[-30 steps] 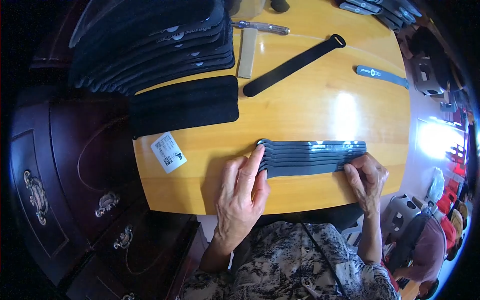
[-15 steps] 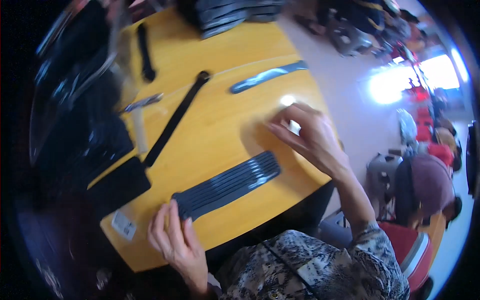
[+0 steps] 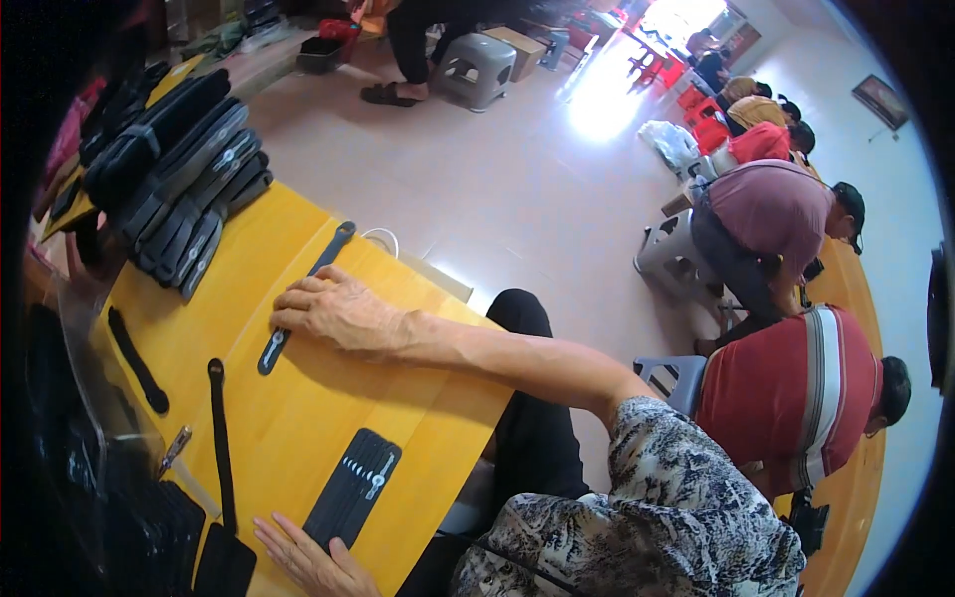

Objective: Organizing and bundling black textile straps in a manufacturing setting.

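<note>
The right hand (image 3: pixel 338 310) covers the middle of a single strap (image 3: pixel 276 350) on the yellow table (image 3: pixel 423 428). The left hand (image 3: pixel 313 564) is positioned at the near end of the overlapped straps (image 3: pixel 353 483).

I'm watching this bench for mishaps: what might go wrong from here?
The single dark strap under the right hand has one end close to the edge of the table, so a push might send it off. The fanned straps lie loose beside the left hand; a nudge could spoil their spacing. The tall strap pile looks uneven and might slide if bumped.
</note>
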`<act>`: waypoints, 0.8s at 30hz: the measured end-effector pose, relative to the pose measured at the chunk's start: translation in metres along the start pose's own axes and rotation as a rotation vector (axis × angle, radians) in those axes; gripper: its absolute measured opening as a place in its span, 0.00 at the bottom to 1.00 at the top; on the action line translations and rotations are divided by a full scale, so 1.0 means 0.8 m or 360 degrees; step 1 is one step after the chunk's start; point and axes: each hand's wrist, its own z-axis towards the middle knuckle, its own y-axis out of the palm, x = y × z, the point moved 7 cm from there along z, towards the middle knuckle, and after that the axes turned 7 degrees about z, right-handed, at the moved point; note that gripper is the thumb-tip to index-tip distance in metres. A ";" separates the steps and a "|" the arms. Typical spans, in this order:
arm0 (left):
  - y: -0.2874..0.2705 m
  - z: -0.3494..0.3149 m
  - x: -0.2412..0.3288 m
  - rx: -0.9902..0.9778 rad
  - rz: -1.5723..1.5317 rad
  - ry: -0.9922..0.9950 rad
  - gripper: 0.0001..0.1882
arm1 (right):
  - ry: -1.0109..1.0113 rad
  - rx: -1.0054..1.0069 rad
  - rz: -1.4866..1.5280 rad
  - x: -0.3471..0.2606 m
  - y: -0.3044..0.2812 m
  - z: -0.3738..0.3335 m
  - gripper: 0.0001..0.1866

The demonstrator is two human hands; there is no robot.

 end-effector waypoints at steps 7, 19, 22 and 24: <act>-0.003 0.004 0.006 0.0066 -0.0001 0.0003 0.36 | -0.0056 -0.0010 0.0031 -0.004 -0.014 0.011 0.09; -0.002 -0.002 -0.012 0.0082 -0.0577 -0.0088 0.31 | 0.0200 -0.0119 -0.0113 -0.014 -0.121 -0.101 0.05; -0.024 -0.022 -0.011 0.0194 -0.0068 0.0013 0.30 | 0.0373 -0.0074 0.0219 -0.045 -0.159 -0.134 0.07; -0.024 -0.018 -0.002 0.0105 0.0156 0.0014 0.31 | 0.0485 -0.0019 0.0497 -0.056 -0.178 -0.157 0.08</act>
